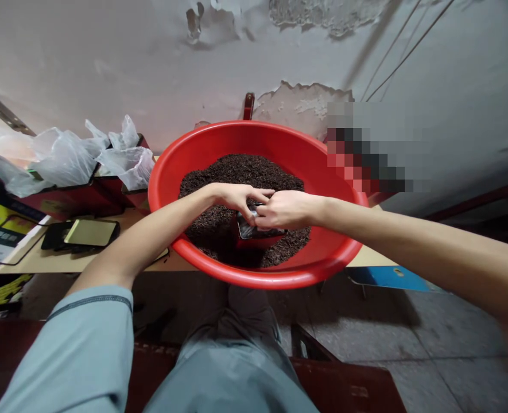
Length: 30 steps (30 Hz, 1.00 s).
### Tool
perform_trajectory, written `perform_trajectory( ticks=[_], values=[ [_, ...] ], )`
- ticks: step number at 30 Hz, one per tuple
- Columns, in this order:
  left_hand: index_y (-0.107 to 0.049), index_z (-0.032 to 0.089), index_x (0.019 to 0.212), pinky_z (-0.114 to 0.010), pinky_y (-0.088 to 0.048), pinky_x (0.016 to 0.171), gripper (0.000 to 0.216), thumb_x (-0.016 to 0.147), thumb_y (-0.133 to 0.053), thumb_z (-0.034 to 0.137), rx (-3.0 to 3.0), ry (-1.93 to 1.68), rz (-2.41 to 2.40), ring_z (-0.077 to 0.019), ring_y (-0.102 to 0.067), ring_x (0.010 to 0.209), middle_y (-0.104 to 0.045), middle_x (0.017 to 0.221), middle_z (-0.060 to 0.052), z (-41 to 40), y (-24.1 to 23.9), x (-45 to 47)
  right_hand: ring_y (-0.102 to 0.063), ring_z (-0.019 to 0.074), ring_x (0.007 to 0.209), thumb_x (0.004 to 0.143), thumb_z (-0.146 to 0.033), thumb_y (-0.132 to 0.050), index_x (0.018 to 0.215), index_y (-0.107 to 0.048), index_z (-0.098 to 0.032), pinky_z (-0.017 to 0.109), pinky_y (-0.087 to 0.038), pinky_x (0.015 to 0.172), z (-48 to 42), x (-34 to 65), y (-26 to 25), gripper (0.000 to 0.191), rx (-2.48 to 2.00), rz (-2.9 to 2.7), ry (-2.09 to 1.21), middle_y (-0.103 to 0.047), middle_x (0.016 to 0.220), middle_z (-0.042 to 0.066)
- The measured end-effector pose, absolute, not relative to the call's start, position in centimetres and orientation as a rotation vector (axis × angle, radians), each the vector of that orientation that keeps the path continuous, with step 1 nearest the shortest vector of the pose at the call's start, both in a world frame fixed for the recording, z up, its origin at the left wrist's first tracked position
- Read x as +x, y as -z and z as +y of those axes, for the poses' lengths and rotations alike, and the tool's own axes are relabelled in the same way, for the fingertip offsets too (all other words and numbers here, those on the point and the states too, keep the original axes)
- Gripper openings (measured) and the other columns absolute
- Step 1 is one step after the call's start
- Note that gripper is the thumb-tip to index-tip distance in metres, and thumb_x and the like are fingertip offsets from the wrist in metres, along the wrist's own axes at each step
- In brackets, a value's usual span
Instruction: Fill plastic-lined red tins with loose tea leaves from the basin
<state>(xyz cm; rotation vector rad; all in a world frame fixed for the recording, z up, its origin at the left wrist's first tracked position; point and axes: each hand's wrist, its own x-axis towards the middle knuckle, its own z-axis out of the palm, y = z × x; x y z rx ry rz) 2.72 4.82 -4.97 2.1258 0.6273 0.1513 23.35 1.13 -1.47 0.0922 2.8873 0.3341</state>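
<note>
A large red basin (232, 274) in front of me holds a heap of dark, dry loose bits that look like tea leaves (249, 168). Standing in the heap is a small red box (254, 243) with a dark rim and a clear plastic bag (248, 230) inside its mouth. Over the box my left hand (239, 199) is bent, thumb and fingers closed at the bag's top. My right hand (286, 209) meets it there, fingers curled tightly on the bag. The exact grip is partly hidden by the knuckles.
Several red boxes (75, 198) with plastic bags (70, 155) sticking out stand left of the basin. Near them lie gold-coloured lids (90, 232) on the table (59, 262). A peeling wall (128, 69) rises behind. A blue board (395, 277) juts out at the right.
</note>
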Motion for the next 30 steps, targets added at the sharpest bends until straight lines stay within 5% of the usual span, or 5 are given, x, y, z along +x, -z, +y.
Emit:
perform_trajectory(
  ticks=[6,15,18,22,30],
  values=[
    [-0.087,0.026,0.088,-0.031,-0.05,0.106,0.018,0.071,-0.083,0.022,2.025,-0.284,0.582,-0.0229,-0.072,0.115,-0.083,0.112,0.0,3.1,5.8,4.0,-0.057,0.0142,0.063,0.103,-0.013,-0.047,0.105,-0.074,-0.02,0.029,-0.032,0.054,1.4,24.8,2.1,0.027,0.069,2.91,-0.32,-0.072,0.092,0.006],
    [-0.088,0.022,0.089,-0.028,-0.052,0.09,0.022,0.081,-0.071,0.012,2.042,-0.575,0.753,-0.0193,-0.074,0.1,-0.084,0.105,-0.005,0.3,7.2,4.0,-0.068,0.0176,0.067,0.09,-0.043,-0.077,0.111,-0.068,-0.018,0.027,-0.047,0.059,-1.2,26.0,1.1,0.034,1.541,2.772,1.055,-0.074,0.081,0.003],
    [-0.087,0.02,0.085,-0.027,-0.052,0.087,0.018,0.079,-0.072,0.012,2.035,-0.614,0.76,-0.019,-0.073,0.095,-0.083,0.096,-0.004,0.5,7.5,4.2,-0.066,0.0173,0.069,0.078,-0.03,-0.089,0.099,-0.065,-0.018,0.026,-0.042,0.061,-2.4,24.5,2.7,0.034,1.67,2.793,0.764,-0.072,0.079,0.002],
    [-0.085,0.017,0.081,-0.029,-0.053,0.086,0.013,0.076,-0.073,0.015,1.894,-0.602,0.721,-0.0194,-0.073,0.091,-0.083,0.095,-0.004,1.2,7.6,3.9,-0.064,0.0158,0.074,0.088,-0.012,-0.07,0.081,-0.062,-0.018,0.026,-0.042,0.068,-2.4,24.0,4.0,0.013,1.342,3.052,0.442,-0.072,0.082,0.004],
    [-0.085,0.03,0.113,-0.038,-0.05,0.11,0.044,0.07,-0.082,0.021,1.906,-0.307,0.564,-0.0281,-0.058,0.145,-0.061,0.158,-0.004,3.2,5.5,2.5,-0.059,0.0172,0.071,0.108,-0.015,-0.031,0.092,-0.068,-0.016,0.033,-0.044,0.065,-1.0,25.9,2.2,0.04,0.062,2.921,-0.431,-0.067,0.084,0.008]
  ],
)
